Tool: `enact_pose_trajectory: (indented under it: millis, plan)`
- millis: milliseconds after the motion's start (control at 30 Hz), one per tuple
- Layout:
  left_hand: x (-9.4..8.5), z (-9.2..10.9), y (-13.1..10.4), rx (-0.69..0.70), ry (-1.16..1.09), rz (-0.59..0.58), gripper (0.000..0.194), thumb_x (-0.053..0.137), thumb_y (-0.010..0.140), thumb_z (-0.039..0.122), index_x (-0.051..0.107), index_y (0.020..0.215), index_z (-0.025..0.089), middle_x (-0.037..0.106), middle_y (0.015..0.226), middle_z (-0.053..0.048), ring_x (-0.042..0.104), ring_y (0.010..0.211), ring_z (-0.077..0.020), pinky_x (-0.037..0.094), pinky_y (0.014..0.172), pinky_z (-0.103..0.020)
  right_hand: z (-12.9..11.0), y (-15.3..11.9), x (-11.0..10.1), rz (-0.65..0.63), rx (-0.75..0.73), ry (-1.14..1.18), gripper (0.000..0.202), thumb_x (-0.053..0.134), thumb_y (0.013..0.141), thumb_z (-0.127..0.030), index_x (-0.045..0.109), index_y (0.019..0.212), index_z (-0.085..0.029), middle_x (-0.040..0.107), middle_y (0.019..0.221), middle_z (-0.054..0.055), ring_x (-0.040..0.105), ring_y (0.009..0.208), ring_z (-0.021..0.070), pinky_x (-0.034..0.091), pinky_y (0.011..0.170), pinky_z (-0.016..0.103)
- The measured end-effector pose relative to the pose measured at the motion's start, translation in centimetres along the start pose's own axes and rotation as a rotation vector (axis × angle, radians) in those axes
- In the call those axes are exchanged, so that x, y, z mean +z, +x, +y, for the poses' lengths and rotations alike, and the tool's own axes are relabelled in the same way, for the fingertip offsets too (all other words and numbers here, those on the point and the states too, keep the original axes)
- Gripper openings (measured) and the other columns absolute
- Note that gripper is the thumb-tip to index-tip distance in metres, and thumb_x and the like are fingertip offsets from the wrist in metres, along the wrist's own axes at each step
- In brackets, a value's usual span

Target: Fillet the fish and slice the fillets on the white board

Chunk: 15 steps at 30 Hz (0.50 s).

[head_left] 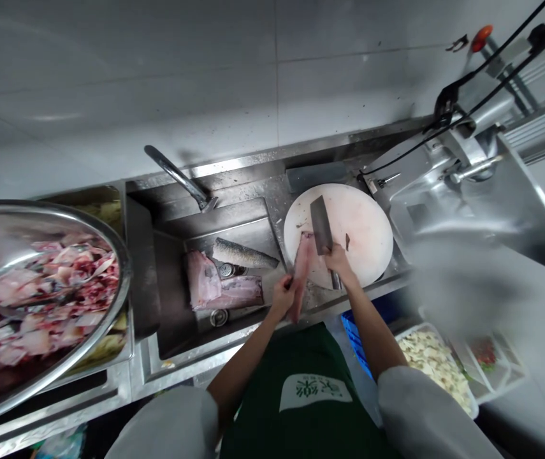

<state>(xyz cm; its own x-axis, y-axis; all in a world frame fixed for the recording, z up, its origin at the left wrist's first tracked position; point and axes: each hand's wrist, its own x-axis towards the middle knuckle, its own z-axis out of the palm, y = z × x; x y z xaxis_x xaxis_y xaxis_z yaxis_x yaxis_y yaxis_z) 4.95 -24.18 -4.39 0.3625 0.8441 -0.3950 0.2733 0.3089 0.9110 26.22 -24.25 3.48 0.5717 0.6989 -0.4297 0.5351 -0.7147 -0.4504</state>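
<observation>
My right hand (337,260) is closed round the handle of a cleaver (320,223). Its broad blade lies over the left part of a round white cutting board (368,233), beside a long pink fish fillet (303,264). That fillet hangs over the board's near left edge. My left hand (283,294) grips the fillet's left side, fingers bent around it. A small dark scrap (347,241) rests on the board right of the blade. Down in the sink basin (171,274) are a skin-up fish piece (243,253) and pale pink fillets (204,280).
A large steel bowl (122,280) of cut fish stands at the left. The faucet (179,174) reaches over the sink. A slicing machine (492,191) is at the right. Below it are a blue crate (354,335) and a tub of pale pieces (432,360).
</observation>
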Motion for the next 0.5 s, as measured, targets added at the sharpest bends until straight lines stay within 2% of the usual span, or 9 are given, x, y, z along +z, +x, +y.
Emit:
enact_pose_trajectory:
  millis: [100, 167, 267, 333, 400, 433, 500]
  plan:
    - [-3.9, 0.7, -0.5, 0.060, -0.008, 0.020, 0.038, 0.069, 0.076, 0.059, 0.058, 0.069, 0.023, 0.056, 0.064, 0.000, 0.054, 0.065, -0.0163, 0.046, 0.062, -0.026, 1.9, 1.4, -2.6, 0.014, -0.028, 0.079, 0.040, 0.049, 0.100, -0.026, 0.068, 0.128, -0.003, 0.079, 0.093, 0.013, 0.073, 0.088, 0.0245, 0.059, 0.080, 0.032]
    - [-6.5, 1.9, -0.3, 0.096, 0.023, 0.037, 0.039, 0.071, 0.075, 0.060, 0.064, 0.075, 0.022, 0.063, 0.069, -0.002, 0.059, 0.068, -0.0177, 0.048, 0.064, -0.027, 3.3, 1.4, -4.6, 0.092, -0.034, 0.060, 0.040, 0.050, 0.100, -0.028, 0.068, 0.129, -0.006, 0.079, 0.099, 0.015, 0.073, 0.093, 0.0254, 0.058, 0.083, 0.033]
    - [-9.7, 4.5, 0.7, 0.165, 0.103, 0.048, 0.038, 0.073, 0.076, 0.059, 0.068, 0.081, 0.021, 0.067, 0.074, -0.003, 0.061, 0.070, -0.0186, 0.050, 0.065, -0.026, 6.0, 0.5, -7.7, 0.240, 0.088, -0.167, 0.038, 0.047, 0.104, -0.028, 0.065, 0.129, -0.005, 0.077, 0.105, 0.024, 0.074, 0.098, 0.0298, 0.055, 0.087, 0.036]
    - [-11.0, 6.0, 1.3, 0.226, 0.153, 0.071, 0.035, 0.072, 0.078, 0.056, 0.068, 0.081, 0.021, 0.066, 0.073, -0.002, 0.061, 0.070, -0.0183, 0.049, 0.066, -0.026, 7.7, -0.5, -9.1, 0.264, 0.169, -0.363, 0.037, 0.044, 0.105, -0.021, 0.061, 0.133, -0.003, 0.076, 0.105, 0.029, 0.076, 0.098, 0.0330, 0.054, 0.088, 0.039]
    - [-11.9, 7.0, 1.6, 0.267, 0.186, 0.115, 0.034, 0.072, 0.079, 0.055, 0.068, 0.080, 0.021, 0.064, 0.071, -0.001, 0.059, 0.068, -0.0173, 0.048, 0.066, -0.026, 8.7, -1.7, -9.1, 0.210, 0.211, -0.499, 0.040, 0.040, 0.102, -0.010, 0.059, 0.136, 0.000, 0.075, 0.104, 0.031, 0.077, 0.099, 0.0346, 0.055, 0.088, 0.040]
    - [-12.2, 7.2, 1.8, 0.275, 0.192, 0.139, 0.034, 0.072, 0.079, 0.055, 0.068, 0.080, 0.021, 0.063, 0.069, 0.000, 0.057, 0.066, -0.0165, 0.046, 0.064, -0.025, 8.7, -2.4, -8.4, 0.168, 0.217, -0.540, 0.042, 0.038, 0.101, -0.006, 0.058, 0.137, 0.002, 0.075, 0.104, 0.031, 0.078, 0.099, 0.0348, 0.056, 0.087, 0.040]
    - [-12.6, 7.3, 2.1, 0.282, 0.181, 0.185, 0.035, 0.072, 0.078, 0.056, 0.066, 0.078, 0.021, 0.059, 0.065, 0.002, 0.052, 0.061, -0.0147, 0.042, 0.059, -0.024, 7.9, -4.1, -5.8, 0.086, 0.201, -0.573, 0.044, 0.038, 0.100, -0.004, 0.057, 0.138, 0.005, 0.076, 0.105, 0.032, 0.079, 0.101, 0.0341, 0.058, 0.086, 0.039]
